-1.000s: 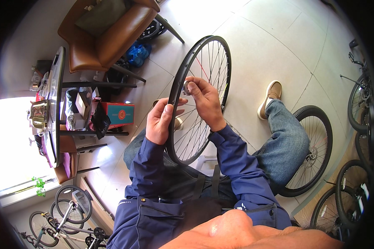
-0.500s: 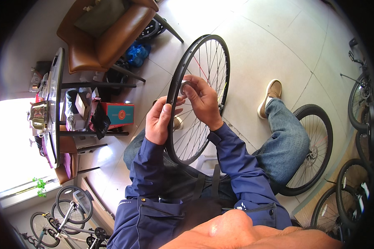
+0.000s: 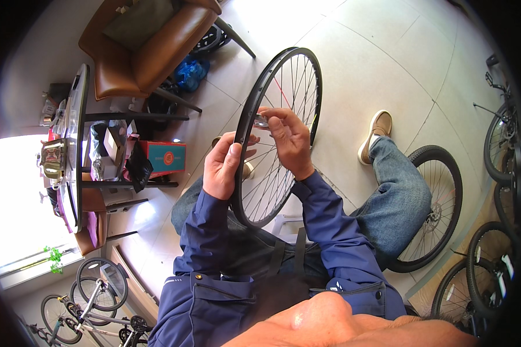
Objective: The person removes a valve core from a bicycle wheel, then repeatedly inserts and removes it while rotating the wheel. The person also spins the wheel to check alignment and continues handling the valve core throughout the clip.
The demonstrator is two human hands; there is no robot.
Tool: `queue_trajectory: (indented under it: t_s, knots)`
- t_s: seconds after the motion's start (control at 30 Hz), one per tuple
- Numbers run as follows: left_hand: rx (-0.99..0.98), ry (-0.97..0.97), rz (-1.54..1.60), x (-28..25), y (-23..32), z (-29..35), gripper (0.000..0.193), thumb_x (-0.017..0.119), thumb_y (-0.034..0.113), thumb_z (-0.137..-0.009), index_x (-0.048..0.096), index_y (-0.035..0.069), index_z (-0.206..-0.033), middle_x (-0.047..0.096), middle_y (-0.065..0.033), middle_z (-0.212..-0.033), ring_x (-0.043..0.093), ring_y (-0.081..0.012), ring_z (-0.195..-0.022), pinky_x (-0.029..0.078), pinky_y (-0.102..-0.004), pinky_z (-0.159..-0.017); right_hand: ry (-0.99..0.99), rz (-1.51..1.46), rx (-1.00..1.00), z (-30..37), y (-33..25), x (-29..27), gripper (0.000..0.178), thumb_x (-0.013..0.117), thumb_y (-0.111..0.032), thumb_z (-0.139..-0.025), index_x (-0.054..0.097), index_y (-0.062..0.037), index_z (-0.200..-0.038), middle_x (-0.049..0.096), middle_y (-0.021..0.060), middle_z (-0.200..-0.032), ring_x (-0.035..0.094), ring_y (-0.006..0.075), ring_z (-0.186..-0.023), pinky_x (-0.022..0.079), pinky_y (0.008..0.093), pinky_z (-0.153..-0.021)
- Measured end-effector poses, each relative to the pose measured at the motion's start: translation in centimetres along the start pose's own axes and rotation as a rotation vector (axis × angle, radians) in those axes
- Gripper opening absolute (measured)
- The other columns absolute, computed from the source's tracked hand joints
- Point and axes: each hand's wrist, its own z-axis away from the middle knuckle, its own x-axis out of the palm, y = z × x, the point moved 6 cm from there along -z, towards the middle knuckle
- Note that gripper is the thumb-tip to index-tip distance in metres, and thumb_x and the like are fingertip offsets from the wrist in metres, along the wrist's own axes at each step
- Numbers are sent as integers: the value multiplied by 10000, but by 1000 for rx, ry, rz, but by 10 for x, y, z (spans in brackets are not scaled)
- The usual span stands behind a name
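Note:
A bicycle wheel (image 3: 257, 89) with a black rim, dark spokes and one red spoke stands upright in front of me, without a tyre. My left hand (image 3: 221, 169) grips the near left side of the rim, thumb on its outer face and fingers reaching inside. Just above it, my right hand (image 3: 293, 143) pinches a small round silver spoke wrench (image 3: 261, 121) between thumb and fingers. The wrench is by the inner edge of the rim, at the spoke ends. Whether it sits on a nipple is too small to tell.
A second wheel with a knobbly tyre (image 3: 454, 202) leans beside my right leg. Several bicycles (image 3: 485, 254) line the right edge, others (image 3: 90, 309) stand lower left. On the left are a brown chair (image 3: 156, 52), a cluttered table (image 3: 82, 87) and a red-and-teal box (image 3: 169, 157).
My right hand has turned the wrench, which now shows more edge-on, and shifted slightly right. The wheel has tilted a little; my left hand keeps its place on the rim.

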Motion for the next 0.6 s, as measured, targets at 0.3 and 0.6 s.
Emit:
queue_trajectory:
  t_s: [0.3, 0.6]
  knots:
    - [13, -44, -5, 1, 2, 0, 415, 560, 333, -1145, 651, -19, -1346, 672, -122, -1319, 658, -258, -1283, 536, -438, -1087, -310, -95, 307, -13, 6, -15, 247, 703, -120, -1070, 631, 3, -1273, 748, 155, -1238, 744, 188, -1102, 610, 334, -988]
    - [9, -31, -5, 3, 3, -1, 395, 547, 301, -1148, 651, -23, -1350, 671, -119, -1308, 655, -248, -1273, 546, -428, -1077, -154, -83, 267, -11, 8, -2, 450, 824, -49, -965, 578, -14, -1339, 729, 122, -1138, 752, 170, -1044, 622, 292, -867]
